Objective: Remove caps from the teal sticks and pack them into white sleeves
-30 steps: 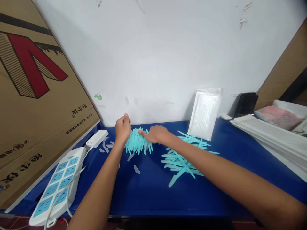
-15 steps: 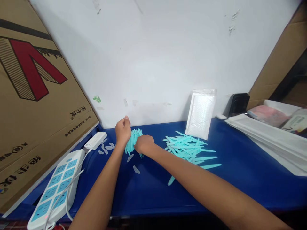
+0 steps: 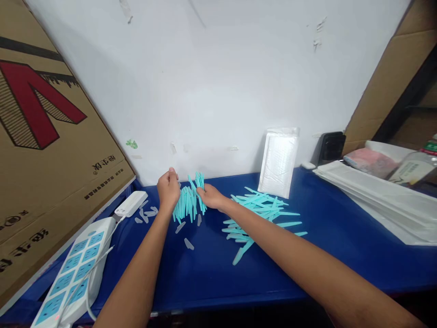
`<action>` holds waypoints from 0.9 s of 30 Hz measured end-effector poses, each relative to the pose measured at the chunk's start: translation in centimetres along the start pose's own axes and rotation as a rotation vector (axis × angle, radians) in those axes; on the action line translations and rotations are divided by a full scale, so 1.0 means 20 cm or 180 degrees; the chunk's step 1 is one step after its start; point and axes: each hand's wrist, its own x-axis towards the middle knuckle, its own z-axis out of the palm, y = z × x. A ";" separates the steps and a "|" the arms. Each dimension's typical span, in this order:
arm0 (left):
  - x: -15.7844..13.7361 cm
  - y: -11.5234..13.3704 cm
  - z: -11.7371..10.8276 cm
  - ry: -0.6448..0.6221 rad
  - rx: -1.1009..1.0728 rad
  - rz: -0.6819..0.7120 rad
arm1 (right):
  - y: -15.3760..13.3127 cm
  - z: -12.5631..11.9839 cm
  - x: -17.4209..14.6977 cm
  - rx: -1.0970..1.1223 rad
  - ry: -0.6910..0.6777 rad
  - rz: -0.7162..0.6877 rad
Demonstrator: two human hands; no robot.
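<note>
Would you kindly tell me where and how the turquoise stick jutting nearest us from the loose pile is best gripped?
I'd pinch the turquoise stick by its near end, thumb and finger coming from the front left: that end juts free of the loose pile over the blue table, while the rest slants back toward the others.

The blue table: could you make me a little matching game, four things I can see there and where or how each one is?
1. The person's right hand
2. A white bubble-lined pouch
3. A long white plastic power strip with blue socket panels
4. A loose pile of thin turquoise plastic sticks

A. Propped against the white wall
B. Partly hidden by the right forearm
C. Gripping a turquoise bunch
D. Left of the left forearm

Right pairs: 1-C, 2-A, 3-D, 4-B
</note>
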 end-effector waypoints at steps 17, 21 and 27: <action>0.17 -0.16 -0.19 0.0453 0.0830 -0.0230 | -0.01 0.00 0.00 0.2494 -0.0093 0.0273; 0.17 -0.23 -0.17 0.0425 0.1338 -0.0323 | -0.04 -0.01 -0.02 0.2845 -0.0439 0.0244; 0.16 -0.33 -0.12 -0.0145 0.2115 -0.0286 | -0.03 0.00 -0.04 0.2974 -0.0493 0.0369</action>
